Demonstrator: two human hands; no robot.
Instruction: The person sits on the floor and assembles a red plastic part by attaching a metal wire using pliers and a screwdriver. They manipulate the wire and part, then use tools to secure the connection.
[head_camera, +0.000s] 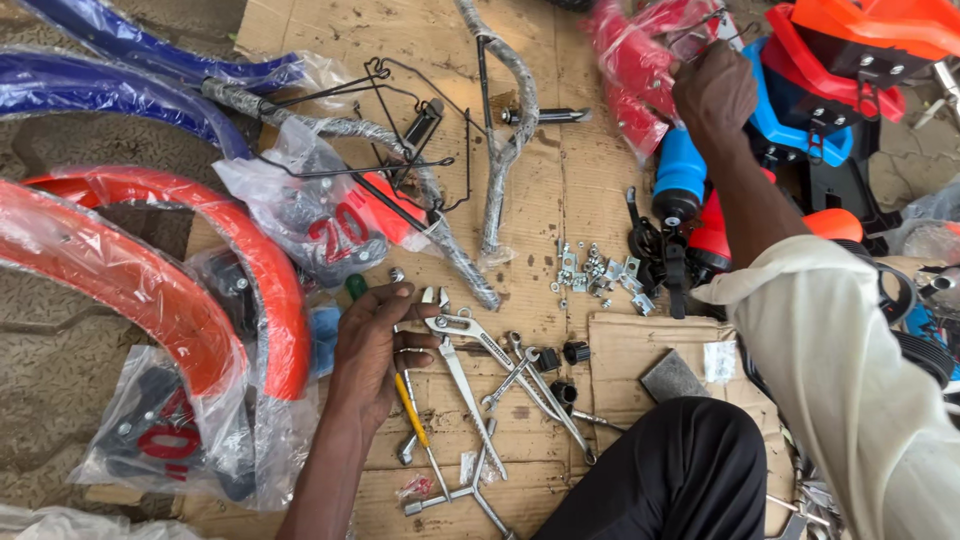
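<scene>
Nearest the camera, a black-trousered knee (680, 470) rises over a sheet of flattened brown cardboard (560, 180) spread on the floor. Just left of it lies a scatter of steel spanners and pliers (490, 375), some crossing one another. The left hand (372, 345) rests flat among them, fingers spread and loose, its grip closed on nothing; a yellow-handled screwdriver (412, 415) lies partly beneath it and a green-handled tool (356, 287) shows just above the knuckles. Left of the hand sit orange curved mudguards wrapped in clear plastic (130, 270). Beyond the tools, a small heap of silver nuts and brackets (598, 275) lies on the cardboard, near a foam-wrapped metal handlebar frame (500, 150). Farther off, the right hand (714, 92) is raised with its grip closed on red parts in a clear plastic bag (630, 70), beside a blue and orange plastic body (810, 110).
</scene>
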